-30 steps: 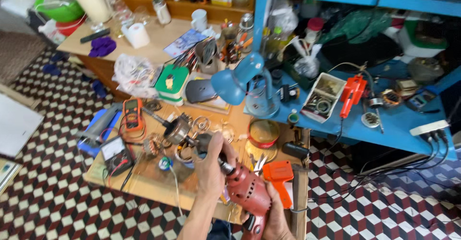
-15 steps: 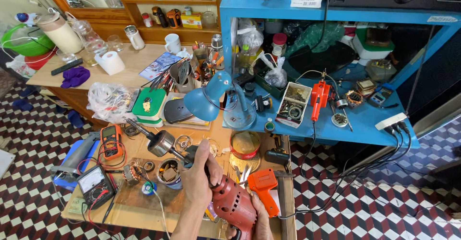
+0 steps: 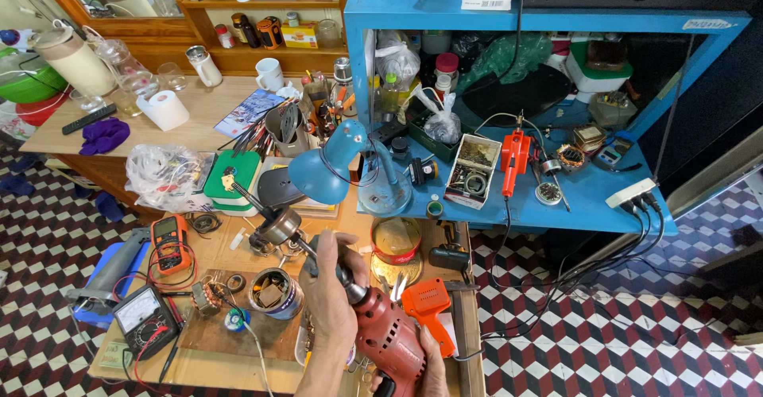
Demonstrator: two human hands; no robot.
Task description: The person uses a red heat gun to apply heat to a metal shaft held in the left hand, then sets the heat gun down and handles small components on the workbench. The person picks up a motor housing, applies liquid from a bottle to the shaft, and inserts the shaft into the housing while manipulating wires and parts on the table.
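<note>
Red electric drill (image 3: 389, 337) is held over the wooden surface (image 3: 238, 341), left hand (image 3: 330, 302) fingers wrapped round its chuck, right hand (image 3: 425, 369) fingers closed on the grip. Motor armature (image 3: 274, 226) sticks out front; a trigger slip could pinch skin, and its shaft could wobble loose.

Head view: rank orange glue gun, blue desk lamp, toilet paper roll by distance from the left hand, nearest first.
From the left hand:
1. Orange glue gun, just to its right on the bench.
2. Blue desk lamp, beyond it, mid-bench.
3. Toilet paper roll, far back-left on the wooden table.
</note>
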